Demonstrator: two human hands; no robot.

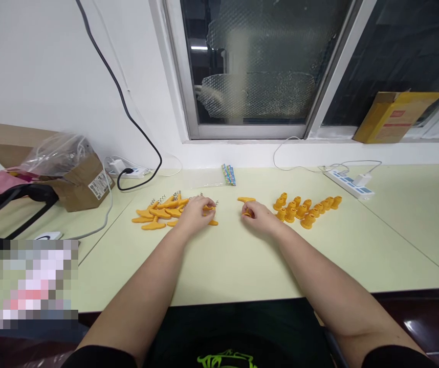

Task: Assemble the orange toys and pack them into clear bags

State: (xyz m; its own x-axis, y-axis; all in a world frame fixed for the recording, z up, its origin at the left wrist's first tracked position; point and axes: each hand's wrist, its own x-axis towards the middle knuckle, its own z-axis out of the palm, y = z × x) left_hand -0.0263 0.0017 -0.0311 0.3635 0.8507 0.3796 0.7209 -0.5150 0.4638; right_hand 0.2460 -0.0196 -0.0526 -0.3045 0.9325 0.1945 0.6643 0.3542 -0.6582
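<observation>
My left hand (197, 214) is closed at the right end of a pile of yellow T-handled corkscrews (161, 212), fingertips pinched on one of them. Metal spirals stick up along the back of the pile. My right hand (260, 219) is closed around a yellow piece whose flared edge shows between thumb and fingers. A yellow crossbar handle (246, 199) appears just above these fingers, seemingly part of the same corkscrew; the join is hidden. To the right of this hand stand several yellow bell-shaped pieces (301, 211), upright in loose rows.
Behind lie a clear plastic bag (206, 178) with a colourful header and a white power strip (348, 183). At left are an open cardboard box (81, 186), a black cable (122, 92) and black straps (31, 193). A yellow carton (392, 120) leans at the window.
</observation>
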